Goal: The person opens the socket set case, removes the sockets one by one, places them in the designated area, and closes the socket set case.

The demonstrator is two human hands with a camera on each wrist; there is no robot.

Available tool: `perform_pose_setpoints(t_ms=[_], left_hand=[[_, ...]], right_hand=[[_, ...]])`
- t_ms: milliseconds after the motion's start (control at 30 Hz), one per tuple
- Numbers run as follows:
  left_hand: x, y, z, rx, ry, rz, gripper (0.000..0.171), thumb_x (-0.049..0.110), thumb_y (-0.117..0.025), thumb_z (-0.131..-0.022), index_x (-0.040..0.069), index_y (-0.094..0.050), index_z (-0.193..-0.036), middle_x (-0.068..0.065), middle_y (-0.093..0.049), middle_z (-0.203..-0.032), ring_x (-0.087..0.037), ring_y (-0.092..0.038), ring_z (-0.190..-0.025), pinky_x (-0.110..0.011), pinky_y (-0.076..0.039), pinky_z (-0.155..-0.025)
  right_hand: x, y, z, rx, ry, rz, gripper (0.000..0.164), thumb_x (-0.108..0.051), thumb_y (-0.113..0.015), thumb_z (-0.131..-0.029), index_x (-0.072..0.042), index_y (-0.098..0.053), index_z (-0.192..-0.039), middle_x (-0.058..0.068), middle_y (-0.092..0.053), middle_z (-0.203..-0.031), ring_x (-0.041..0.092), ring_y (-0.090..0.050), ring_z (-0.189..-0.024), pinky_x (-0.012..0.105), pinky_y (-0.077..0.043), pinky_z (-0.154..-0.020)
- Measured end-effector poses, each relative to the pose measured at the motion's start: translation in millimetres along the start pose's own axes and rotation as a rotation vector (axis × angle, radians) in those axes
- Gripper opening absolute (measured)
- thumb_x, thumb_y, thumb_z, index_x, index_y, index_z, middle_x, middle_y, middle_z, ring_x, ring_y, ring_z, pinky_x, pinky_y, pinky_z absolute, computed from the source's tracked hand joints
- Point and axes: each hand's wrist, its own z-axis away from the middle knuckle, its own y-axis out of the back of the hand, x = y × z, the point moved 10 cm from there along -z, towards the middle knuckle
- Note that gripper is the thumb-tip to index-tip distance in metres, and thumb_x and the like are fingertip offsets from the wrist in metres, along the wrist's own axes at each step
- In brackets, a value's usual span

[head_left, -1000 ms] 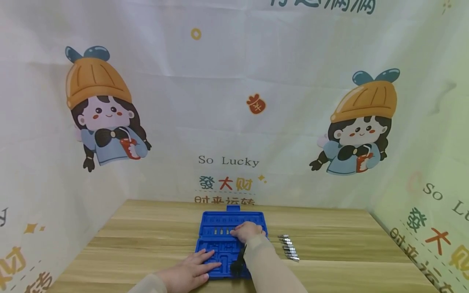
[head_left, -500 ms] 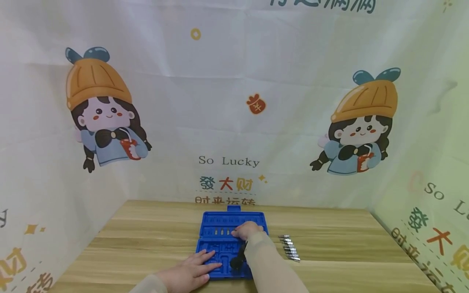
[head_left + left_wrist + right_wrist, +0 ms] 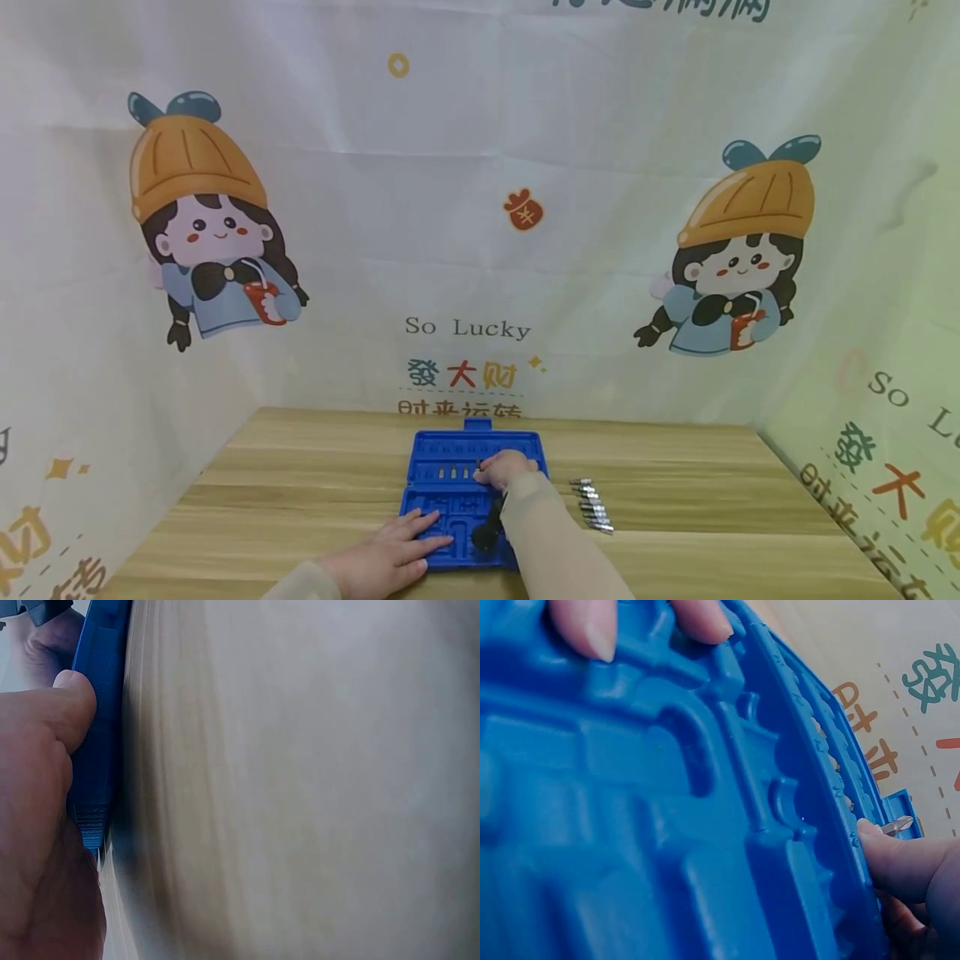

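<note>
A blue plastic bit case (image 3: 450,504) lies unfolded on the table, with moulded recesses in both halves. My left hand (image 3: 386,554) rests on the left part of its near half, fingers straight and spread; in the left wrist view the thumb (image 3: 75,705) lies at the case's edge. Over the far half, my right hand (image 3: 510,471) pinches a small metal screwdriver bit (image 3: 897,825) at the row of slots. Its cross-shaped tip sticks out past the thumb, while the other end is hidden. Left of these fingers, three bits (image 3: 453,472) stand in the slots.
Several loose silver bits (image 3: 592,504) lie in a slanting row on the wooden table (image 3: 690,500), right of the case. A printed cloth (image 3: 465,250) hangs behind the table and at both sides. A black wrist device (image 3: 489,529) sits under the right forearm.
My right hand has stayed at the slots with only slight finger movement, and the tip of the pinched bit now shows more plainly. The left hand has kept its place.
</note>
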Motion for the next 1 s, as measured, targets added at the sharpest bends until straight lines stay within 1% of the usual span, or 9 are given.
perform_pose_setpoints(t_ms=[200, 300, 467, 600, 700, 767, 867, 933, 1000], left_hand=[[0.6, -0.5, 0.9, -0.005, -0.01, -0.012, 0.046, 0.043, -0.038, -0.103, 0.036, -0.037, -0.148, -0.005, -0.024, -0.158, -0.037, -0.016, -0.144, -0.062, -0.02, -0.108], [1.8, -0.3, 1.2, -0.002, -0.02, -0.019, 0.046, 0.043, -0.037, -0.103, 0.035, -0.037, -0.149, -0.006, -0.024, -0.158, -0.038, -0.016, -0.144, -0.062, -0.021, -0.108], [3.6, 1.0, 1.2, 0.001, -0.026, -0.031, 0.046, 0.043, -0.036, -0.104, 0.034, -0.037, -0.149, -0.006, -0.024, -0.158, -0.037, -0.016, -0.144, -0.061, -0.021, -0.109], [2.7, 0.8, 2.2, -0.009, -0.005, -0.019, 0.046, 0.043, -0.037, -0.103, 0.036, -0.037, -0.148, -0.004, -0.024, -0.158, -0.035, -0.015, -0.145, -0.061, -0.021, -0.109], [1.8, 0.4, 2.6, -0.01, 0.0, -0.021, 0.046, 0.043, -0.037, -0.103, 0.037, -0.036, -0.148, -0.003, -0.023, -0.158, -0.034, -0.015, -0.145, -0.06, -0.021, -0.109], [1.8, 0.0, 2.1, -0.006, -0.011, -0.029, 0.046, 0.045, -0.036, -0.103, 0.037, -0.036, -0.149, -0.003, -0.023, -0.158, -0.035, -0.016, -0.145, -0.061, -0.021, -0.109], [-1.0, -1.8, 0.4, -0.005, -0.028, -0.021, 0.046, 0.048, -0.033, -0.103, 0.04, -0.034, -0.149, -0.001, -0.022, -0.159, -0.034, -0.015, -0.145, -0.061, -0.022, -0.108], [-4.2, -4.1, -0.8, -0.014, -0.047, -0.006, 0.047, 0.049, -0.03, -0.103, 0.041, -0.031, -0.149, -0.001, -0.02, -0.159, -0.034, -0.013, -0.145, -0.062, -0.02, -0.109], [-6.2, -4.6, -1.1, -0.015, -0.05, 0.004, 0.047, 0.05, -0.03, -0.103, 0.043, -0.03, -0.149, 0.0, -0.019, -0.16, -0.032, -0.012, -0.146, -0.062, -0.02, -0.109]], right_hand=[[2, -2, 1, 0.021, -0.008, 0.0, 0.008, -0.024, -0.079, -0.081, -0.018, -0.075, -0.085, 0.018, -0.057, -0.116, 0.048, -0.032, -0.126, 0.063, -0.024, -0.103], [5, -3, 0, 0.049, -0.024, 0.003, 0.009, -0.025, -0.08, -0.08, -0.019, -0.074, -0.081, 0.019, -0.055, -0.115, 0.048, -0.035, -0.122, 0.063, -0.026, -0.101], [5, 1, 3, 0.109, -0.025, -0.047, 0.008, -0.026, -0.081, -0.079, -0.022, -0.074, -0.08, 0.019, -0.055, -0.116, 0.049, -0.036, -0.12, 0.065, -0.026, -0.098], [0, 4, 8, 0.117, 0.032, -0.085, 0.01, -0.026, -0.078, -0.082, -0.02, -0.075, -0.089, 0.012, -0.059, -0.11, 0.045, -0.039, -0.117, 0.062, -0.029, -0.097], [-5, 6, 11, 0.103, 0.101, -0.099, 0.014, -0.024, -0.076, -0.084, -0.016, -0.073, -0.095, 0.007, -0.062, -0.104, 0.042, -0.041, -0.114, 0.06, -0.03, -0.095], [-7, 7, 14, 0.09, 0.137, -0.112, 0.015, -0.022, -0.074, -0.086, -0.013, -0.071, -0.096, 0.006, -0.063, -0.102, 0.039, -0.044, -0.111, 0.059, -0.03, -0.095], [-8, 8, 15, 0.068, 0.181, -0.147, 0.016, -0.019, -0.073, -0.087, -0.009, -0.069, -0.098, 0.006, -0.065, -0.099, 0.033, -0.051, -0.102, 0.056, -0.034, -0.091], [-8, 8, 15, 0.042, 0.198, -0.198, 0.018, -0.017, -0.071, -0.088, -0.006, -0.067, -0.101, 0.007, -0.065, -0.1, 0.029, -0.055, -0.096, 0.053, -0.038, -0.089], [-8, 9, 13, 0.016, 0.215, -0.252, 0.018, -0.016, -0.07, -0.089, -0.004, -0.066, -0.102, 0.007, -0.065, -0.101, 0.025, -0.058, -0.094, 0.048, -0.042, -0.086]])
